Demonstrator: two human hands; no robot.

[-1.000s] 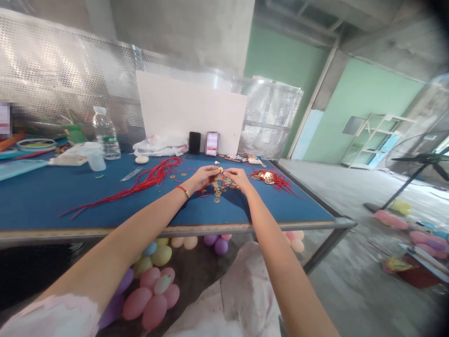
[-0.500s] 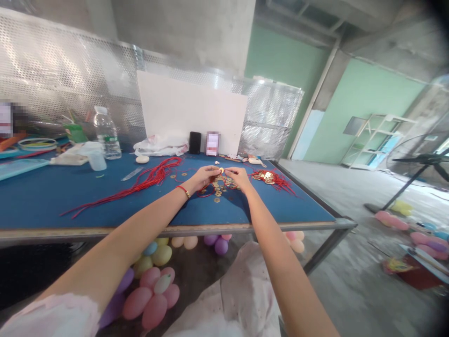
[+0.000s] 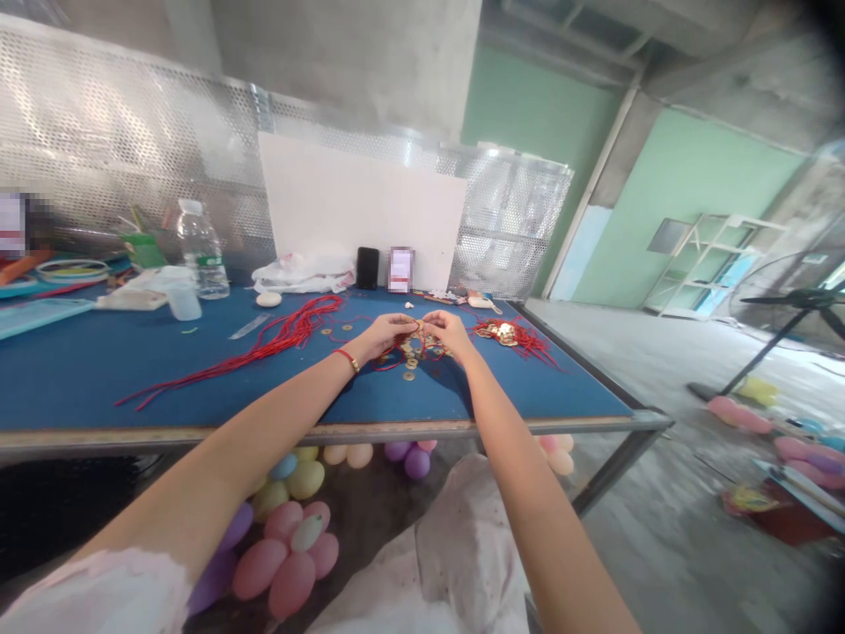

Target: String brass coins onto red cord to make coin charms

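My left hand and my right hand meet over the blue table, fingertips almost touching. Between them is a small gold coin with red cord around it. Both hands have their fingers pinched, the left on the coin and the right on the cord beside it. Loose gold coins lie scattered below the hands. A long bundle of red cords stretches out to the left. Coins tied with red cord are piled at the right.
A water bottle, a plastic cup and a white case stand at the left. Behind the hands are a black box and a phone. Balloons lie under the table.
My right hand has moved slightly left, closer to my left hand. The coin between the fingertips shows less than before.
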